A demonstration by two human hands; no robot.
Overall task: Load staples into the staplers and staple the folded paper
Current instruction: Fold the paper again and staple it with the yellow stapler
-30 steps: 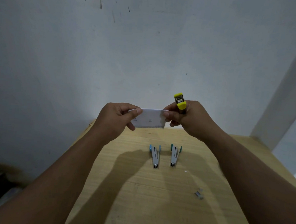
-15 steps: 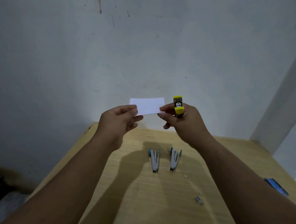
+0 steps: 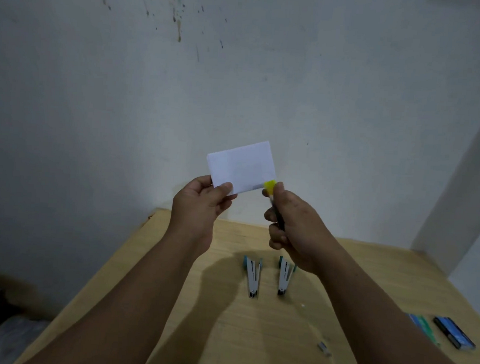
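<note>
left hand (image 3: pixel 201 204) pinches one white folded paper (image 3: pixel 241 166); right hand (image 3: pixel 295 230) grips one yellow stapler (image 3: pixel 270 187); two open staplers (image 3: pixel 252 275) on wooden counter (image 3: pixel 265 338).

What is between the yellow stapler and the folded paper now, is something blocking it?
Nothing visible blocks it. The yellow stapler in the right hand already meets the lower right corner of the folded paper, which the left hand pinches at the lower left corner, both held up above the table.
</note>
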